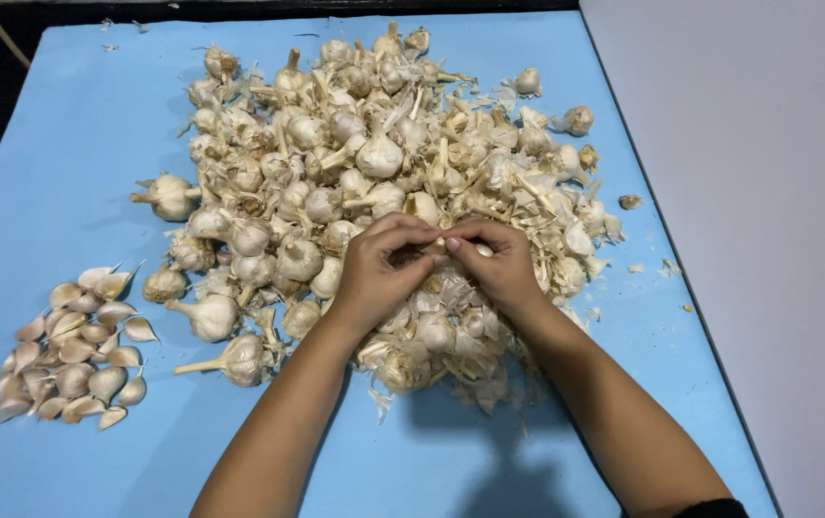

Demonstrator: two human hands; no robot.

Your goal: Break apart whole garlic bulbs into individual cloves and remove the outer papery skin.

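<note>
Covering most of the surface beyond the hands, a large heap of garlic bulbs point(374, 163) is seen, each bulb rounded, lumpy and wrapped in dry, papery, off-white skin with stiff straw-coloured stems sticking out at odd angles. Loose flakes of skin point(451, 384) are scattered under and just in front of the wrists, thin and curled. The heap is borne by a smooth, matte blue mat point(77, 144), bordered on the right by a plain grey surface point(767, 192).

The left hand point(374, 273) and the right hand point(499, 264) are brought together at the near edge of the heap, fingertips touching. Both are curled closed around a small piece of garlic point(436, 247), pinched between thumbs and fingers; only a pale sliver of it is shown, so its exact shape cannot be told. It is held just above the heap, between the two hands.

Well to the left of the left hand, a separate small pile of loose cloves point(72, 345) is laid, each teardrop-shaped, smooth and tinged beige-pink, with pointed tips.
</note>
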